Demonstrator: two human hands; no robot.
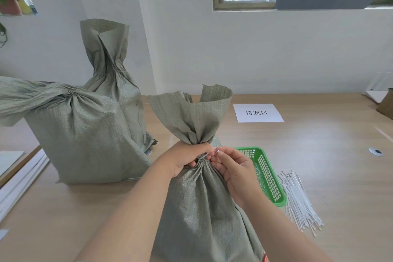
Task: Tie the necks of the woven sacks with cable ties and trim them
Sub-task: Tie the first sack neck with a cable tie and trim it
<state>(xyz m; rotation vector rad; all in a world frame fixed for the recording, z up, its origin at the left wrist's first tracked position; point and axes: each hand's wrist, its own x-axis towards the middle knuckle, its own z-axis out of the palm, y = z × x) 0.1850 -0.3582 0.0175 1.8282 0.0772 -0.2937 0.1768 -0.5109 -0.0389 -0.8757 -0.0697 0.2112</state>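
Green woven sack [200,208] stands on the table [319,155]. Left hand [185,160] squeezes its neck tight, right hand [236,173] pinches the white cable tie [209,154] wrapped round the neck

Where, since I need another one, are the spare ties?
In the head view, the spare ties lie bundled on the table at lower right, just right of the basket.

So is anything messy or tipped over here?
Nothing is spilled or broken. Only the left sack looks odd: its gathered top flops sideways, while the back sack and front sack hold theirs upright.
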